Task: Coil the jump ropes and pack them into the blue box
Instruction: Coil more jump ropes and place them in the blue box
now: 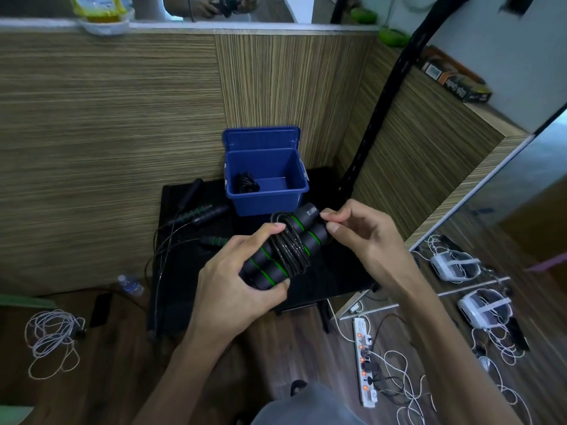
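Dim, cool indoor light with soft, weak shadows. The glossy black tabletop (331,271) shows faint sheen. Wide-angle distortion bends the striped wood wall panels (107,133) toward the edges. Corners blur; the centre stays fairly sharp.

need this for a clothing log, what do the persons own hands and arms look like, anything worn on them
Both arms are bare from the lower frame edge up to the hands: no sleeves, gloves, watch, rings or wristbands show. The left hand and right hand have short, plain fingernails with no markings. A grey garment covers the lap below.
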